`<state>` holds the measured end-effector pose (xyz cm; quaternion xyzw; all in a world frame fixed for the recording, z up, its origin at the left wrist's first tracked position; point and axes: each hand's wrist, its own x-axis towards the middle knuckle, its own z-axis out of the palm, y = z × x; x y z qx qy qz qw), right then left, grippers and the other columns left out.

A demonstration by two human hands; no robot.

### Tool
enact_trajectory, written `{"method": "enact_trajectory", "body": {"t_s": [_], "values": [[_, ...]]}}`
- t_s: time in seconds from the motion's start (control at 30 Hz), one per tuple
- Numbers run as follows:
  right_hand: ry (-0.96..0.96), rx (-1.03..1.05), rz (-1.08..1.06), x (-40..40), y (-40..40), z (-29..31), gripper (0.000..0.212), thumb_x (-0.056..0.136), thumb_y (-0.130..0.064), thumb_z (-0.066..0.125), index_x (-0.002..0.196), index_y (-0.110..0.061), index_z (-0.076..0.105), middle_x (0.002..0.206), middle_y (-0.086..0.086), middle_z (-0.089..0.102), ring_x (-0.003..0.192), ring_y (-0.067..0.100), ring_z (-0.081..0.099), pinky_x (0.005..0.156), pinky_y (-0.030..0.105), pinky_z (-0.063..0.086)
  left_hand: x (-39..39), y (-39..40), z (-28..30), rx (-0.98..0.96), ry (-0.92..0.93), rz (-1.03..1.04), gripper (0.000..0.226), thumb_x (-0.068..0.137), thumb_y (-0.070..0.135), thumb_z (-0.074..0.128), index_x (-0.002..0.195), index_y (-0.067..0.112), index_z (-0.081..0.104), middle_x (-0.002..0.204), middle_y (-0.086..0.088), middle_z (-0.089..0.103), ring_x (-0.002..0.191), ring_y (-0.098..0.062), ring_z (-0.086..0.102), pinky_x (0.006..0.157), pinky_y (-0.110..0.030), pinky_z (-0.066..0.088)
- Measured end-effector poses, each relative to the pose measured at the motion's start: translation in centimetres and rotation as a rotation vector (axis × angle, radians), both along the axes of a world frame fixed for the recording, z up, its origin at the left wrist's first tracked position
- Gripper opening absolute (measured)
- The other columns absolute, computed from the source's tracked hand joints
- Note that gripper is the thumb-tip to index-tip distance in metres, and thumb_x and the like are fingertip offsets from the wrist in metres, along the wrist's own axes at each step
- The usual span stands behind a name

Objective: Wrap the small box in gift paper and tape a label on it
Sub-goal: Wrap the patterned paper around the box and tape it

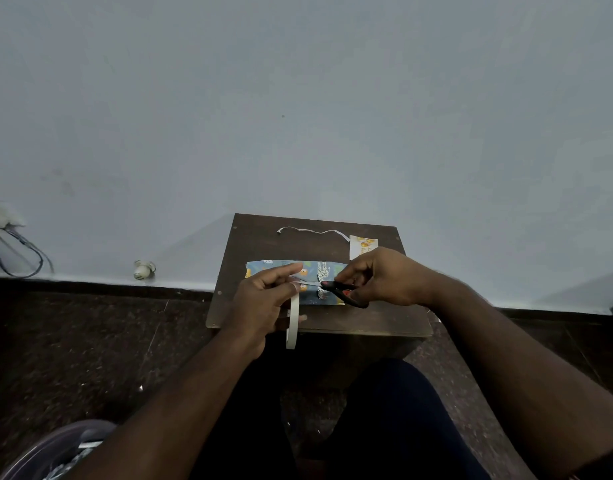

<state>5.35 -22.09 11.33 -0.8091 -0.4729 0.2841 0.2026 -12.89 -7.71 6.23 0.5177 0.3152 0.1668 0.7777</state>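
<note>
Small dark brown wooden table [263, 233] sits centre frame against a pale grey wall. On it lies the box wrapped in blue cartoon-print gift paper [327, 271], mid-table. Left hand [263, 299] grips a white tape roll [292, 320] at the table's front edge, index finger straight, a strip pulled up toward the blades. Right hand [377, 275] holds black-handled scissors [336, 289], blades over the box. Paper offcut [363, 247] and thin white strip [312, 232] lie at the table's far edge.
</note>
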Motion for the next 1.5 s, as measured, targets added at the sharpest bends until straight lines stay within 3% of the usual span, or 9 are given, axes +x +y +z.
{"method": "enact_trajectory", "body": {"t_s": [0.2,0.37,0.57,0.77,0.93,1.03,1.17,1.3,1.5], "values": [[-0.127,-0.022,0.048,-0.3,0.1,0.7,0.029,0.087,-0.016,0.074,0.112,-0.029,0.075,0.066,-0.038,0.06,0.078,0.008,0.063,0.066,0.012,0.042,-0.1,-0.2,0.3,0.006,0.01,-0.007,0.03,0.092,0.002,0.067,0.105,0.026,0.08,0.116,-0.025,0.066,0.079,-0.028,0.064,0.061,-0.036,0.06],[-0.152,0.007,0.034,-0.5,0.2,0.8,0.028,0.088,-0.015,0.074,0.113,-0.026,0.076,0.072,-0.024,0.064,0.073,0.0,0.061,0.066,0.01,0.043,0.0,-0.2,0.1,0.02,0.015,-0.009,0.029,0.092,0.003,0.068,0.106,0.025,0.08,0.115,-0.023,0.067,0.082,-0.029,0.065,0.062,-0.038,0.061],[-0.147,0.022,0.018,-0.7,0.3,0.5,0.029,0.087,-0.005,0.073,0.112,-0.02,0.076,0.081,-0.026,0.064,0.07,-0.015,0.06,0.066,0.002,0.042,0.1,-0.1,-0.3,0.043,0.011,-0.017,0.031,0.092,0.002,0.068,0.11,0.024,0.079,0.099,-0.006,0.069,0.082,-0.023,0.066,0.067,-0.044,0.063],[-0.167,-0.03,0.056,-1.1,0.2,-0.3,0.04,0.088,-0.014,0.07,0.123,-0.032,0.068,0.098,-0.018,0.066,0.087,0.004,0.061,0.074,0.017,0.046,0.3,0.4,-1.1,0.111,-0.001,-0.002,0.038,0.091,-0.002,0.066,0.111,0.028,0.078,0.081,-0.001,0.055,0.075,-0.019,0.059,0.068,-0.047,0.063],[-0.081,0.0,-0.056,-0.3,-0.6,-1.9,0.032,0.084,-0.013,0.074,0.108,-0.034,0.07,0.08,-0.028,0.065,0.075,-0.006,0.059,0.067,0.012,0.045,0.5,0.5,-1.7,0.25,0.049,0.003,0.039,0.092,0.006,0.068,0.116,0.036,0.075,0.077,0.012,0.062,0.066,-0.01,0.054,0.077,-0.058,0.061],[-0.007,0.036,-0.156,0.9,-1.7,-3.5,0.027,0.08,-0.009,0.077,0.099,-0.028,0.074,0.087,-0.015,0.074,0.082,0.003,0.068,0.074,0.021,0.053,0.4,0.5,-1.3,0.231,0.025,0.023,0.038,0.093,0.003,0.067,0.123,0.027,0.073,0.08,0.008,0.065,0.062,0.0,0.061,0.073,-0.053,0.063],[0.008,0.158,-0.524,3.0,-3.7,-5.7,0.021,0.077,-0.003,0.079,0.085,-0.022,0.076,0.079,-0.005,0.076,0.076,0.01,0.072,0.074,0.027,0.059,0.3,0.5,-1.1,0.163,0.006,0.028,0.04,0.092,0.0,0.066,0.124,0.023,0.071,0.077,0.01,0.07,0.087,-0.012,0.07,0.07,-0.055,0.062],[-0.214,-0.07,-0.67,4.0,-4.6,-9.0,0.021,0.081,-0.015,0.076,0.062,-0.021,0.068,0.068,0.0,0.069,0.072,0.019,0.067,0.062,0.032,0.052,0.4,0.4,-1.4,0.124,0.013,0.054,0.042,0.092,0.002,0.068,0.128,0.025,0.068,0.093,-0.001,0.074,0.103,-0.029,0.069,0.073,-0.058,0.061],[-0.373,-0.274,-0.591,3.2,-3.6,-11.3,0.019,0.092,-0.03,0.064,0.096,-0.013,0.074,0.095,0.011,0.07,0.093,0.03,0.066,0.067,0.029,0.045,0.5,0.8,-1.8,0.145,0.035,0.029,0.048,0.09,0.005,0.07,0.13,0.031,0.065,0.099,0.003,0.076,0.099,-0.021,0.07,0.084,-0.054,0.06]]}}
